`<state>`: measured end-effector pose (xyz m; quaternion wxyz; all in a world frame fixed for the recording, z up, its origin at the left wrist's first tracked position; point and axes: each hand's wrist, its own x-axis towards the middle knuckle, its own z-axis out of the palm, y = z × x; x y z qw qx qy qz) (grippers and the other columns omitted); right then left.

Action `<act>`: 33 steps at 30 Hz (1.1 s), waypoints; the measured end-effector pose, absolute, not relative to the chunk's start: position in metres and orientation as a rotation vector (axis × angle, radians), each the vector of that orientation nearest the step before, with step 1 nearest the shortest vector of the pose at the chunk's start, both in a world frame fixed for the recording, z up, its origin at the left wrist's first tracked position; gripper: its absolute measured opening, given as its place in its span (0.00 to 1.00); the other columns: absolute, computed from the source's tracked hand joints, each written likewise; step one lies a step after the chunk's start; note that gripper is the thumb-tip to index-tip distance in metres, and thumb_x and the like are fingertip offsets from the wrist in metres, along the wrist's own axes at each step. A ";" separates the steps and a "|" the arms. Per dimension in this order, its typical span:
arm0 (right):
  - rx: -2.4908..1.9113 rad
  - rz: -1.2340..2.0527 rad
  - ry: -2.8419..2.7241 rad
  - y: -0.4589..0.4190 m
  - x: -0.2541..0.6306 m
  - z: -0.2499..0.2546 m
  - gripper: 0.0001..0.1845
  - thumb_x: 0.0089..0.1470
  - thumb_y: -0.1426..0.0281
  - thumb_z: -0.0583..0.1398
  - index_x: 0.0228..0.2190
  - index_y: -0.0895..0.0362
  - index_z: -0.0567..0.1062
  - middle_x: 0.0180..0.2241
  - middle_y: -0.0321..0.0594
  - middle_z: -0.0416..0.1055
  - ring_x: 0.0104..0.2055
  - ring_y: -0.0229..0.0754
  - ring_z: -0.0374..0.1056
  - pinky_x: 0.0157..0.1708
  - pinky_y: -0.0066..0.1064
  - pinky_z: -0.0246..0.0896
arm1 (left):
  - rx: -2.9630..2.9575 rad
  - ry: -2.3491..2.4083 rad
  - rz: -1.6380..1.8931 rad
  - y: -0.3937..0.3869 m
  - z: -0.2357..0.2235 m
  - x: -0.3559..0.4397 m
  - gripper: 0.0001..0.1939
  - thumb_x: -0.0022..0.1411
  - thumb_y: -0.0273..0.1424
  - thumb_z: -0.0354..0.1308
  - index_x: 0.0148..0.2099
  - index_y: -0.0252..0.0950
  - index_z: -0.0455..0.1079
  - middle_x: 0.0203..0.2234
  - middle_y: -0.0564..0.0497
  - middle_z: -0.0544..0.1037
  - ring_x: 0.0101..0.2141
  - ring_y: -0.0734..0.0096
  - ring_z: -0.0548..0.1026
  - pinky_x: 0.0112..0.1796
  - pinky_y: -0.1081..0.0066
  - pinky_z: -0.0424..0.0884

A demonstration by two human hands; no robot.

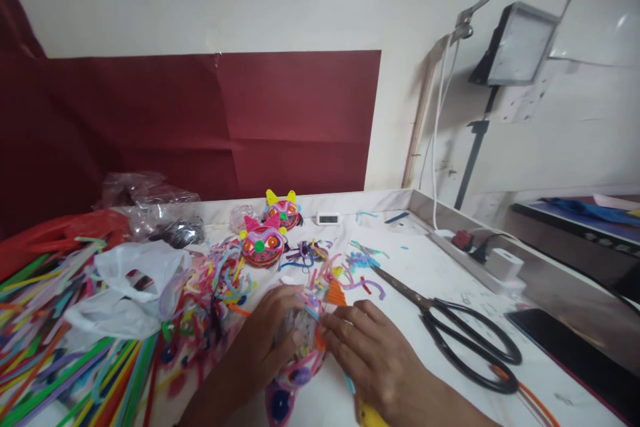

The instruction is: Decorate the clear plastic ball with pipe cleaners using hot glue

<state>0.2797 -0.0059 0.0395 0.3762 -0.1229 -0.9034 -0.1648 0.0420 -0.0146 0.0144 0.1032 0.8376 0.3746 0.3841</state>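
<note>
Cupping a round decorated piece [303,368] near the middle of the table's [406,365] near edge, the left hand [275,330] wraps fingers and thumb about it. Meeting its right side are the bunched fingertips of the right hand [373,357], beside a bit of orange trim [320,339]; blur hides whether they pinch it. The step in hand looks like close fingertip work on the piece's edge, so the next move seems to call for a firm left hold and light right-hand pressure. A yellow object [371,415] shows under the right wrist. Towards the right edge lie black-handled scissors [425,305] and a phone [570,353]; colourful strips [120,380] crowd the left side. Near the far edge stand two cat-faced pieces [261,247].
</note>
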 end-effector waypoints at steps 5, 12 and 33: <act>-0.335 -0.392 -2.315 -0.007 0.276 0.038 0.18 0.67 0.78 0.46 0.41 0.66 0.75 0.41 0.53 0.78 0.43 0.48 0.70 0.37 0.41 0.67 | 2.476 1.139 1.091 -0.016 0.013 0.040 0.16 0.69 0.30 0.51 0.58 0.45 0.62 0.60 0.47 0.66 0.60 0.58 0.63 0.61 0.59 0.60; -0.306 -0.306 -2.312 -0.004 0.274 0.037 0.19 0.69 0.77 0.45 0.37 0.65 0.75 0.40 0.50 0.77 0.44 0.46 0.69 0.38 0.39 0.64 | 2.462 1.217 1.003 -0.018 0.018 0.042 0.15 0.68 0.30 0.52 0.56 0.44 0.64 0.60 0.47 0.66 0.61 0.57 0.62 0.61 0.59 0.60; -0.375 0.025 -2.364 0.003 0.280 0.048 0.20 0.71 0.68 0.41 0.42 0.58 0.70 0.33 0.44 0.74 0.40 0.44 0.67 0.40 0.36 0.60 | 2.469 1.182 1.014 -0.020 0.025 0.046 0.15 0.68 0.29 0.51 0.55 0.45 0.65 0.57 0.49 0.68 0.57 0.59 0.66 0.58 0.62 0.63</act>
